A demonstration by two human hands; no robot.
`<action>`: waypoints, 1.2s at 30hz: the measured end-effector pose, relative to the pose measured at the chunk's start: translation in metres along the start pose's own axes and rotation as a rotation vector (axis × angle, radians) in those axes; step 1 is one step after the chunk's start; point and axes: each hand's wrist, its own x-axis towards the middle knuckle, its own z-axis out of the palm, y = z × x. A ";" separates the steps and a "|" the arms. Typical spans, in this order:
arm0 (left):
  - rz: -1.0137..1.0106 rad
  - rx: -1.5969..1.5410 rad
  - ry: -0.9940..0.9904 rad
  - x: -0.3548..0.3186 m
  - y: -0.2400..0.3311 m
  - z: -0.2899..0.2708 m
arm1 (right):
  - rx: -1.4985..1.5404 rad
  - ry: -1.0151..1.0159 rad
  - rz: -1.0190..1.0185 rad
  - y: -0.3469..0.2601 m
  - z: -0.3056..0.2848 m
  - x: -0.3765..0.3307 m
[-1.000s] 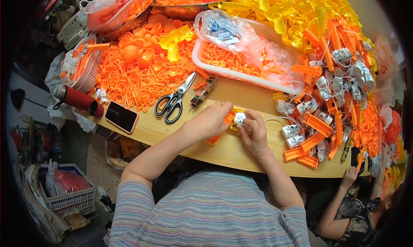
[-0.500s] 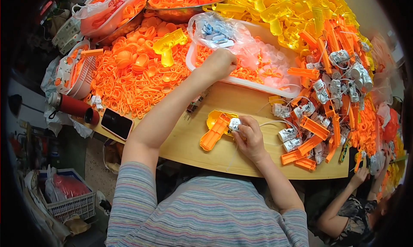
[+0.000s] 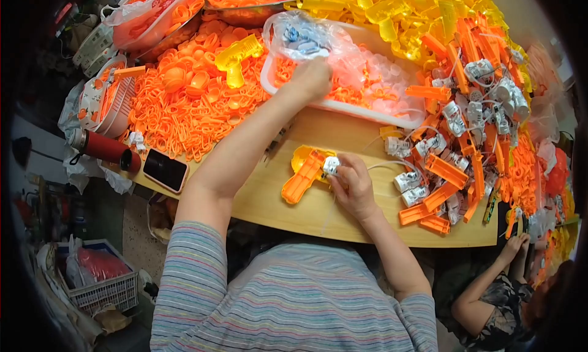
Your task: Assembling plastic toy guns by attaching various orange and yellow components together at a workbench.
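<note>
The left hand (image 3: 312, 79) has left the toy part and reached forward to the white tray (image 3: 373, 116); half a second ago it was already over the tray's near edge, and now it sits a little lower there, beside the clear bag (image 3: 278, 30) of blue pieces (image 3: 300, 41). That splits the work in two: one hand among the loose supplies, the other keeping the part in place.

The toy part, an orange trough (image 3: 301, 179) set against a yellow shell (image 3: 300, 153), lies slanted on the counter (image 3: 275, 214) in front of the person. At its right end is a small white piece (image 3: 331, 165), pinched between the thumb and fingers of the right hand (image 3: 354, 183), which is narrowed on it with the wrist bent inward.

The left arm stretches out long and fairly straight, back of the hand uppermost and fingers curled down (their tips are out of sight, so I can't say whether they grip anything). The right forearm comes up from the lower right, close to the heap of orange and white parts (image 3: 442, 168).
</note>
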 end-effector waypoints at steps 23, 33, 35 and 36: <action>0.334 -0.210 0.202 -0.213 0.066 0.002 | -0.034 0.079 0.093 0.009 0.005 -0.007; 0.361 -0.110 0.303 -0.212 0.070 0.018 | -0.031 0.077 0.082 0.009 0.003 -0.002; 0.371 -0.109 0.303 -0.212 0.071 0.015 | -0.030 0.077 0.076 0.009 0.003 -0.003; 0.366 -0.106 0.257 -0.213 0.071 0.013 | -0.027 0.076 0.077 0.008 0.003 -0.004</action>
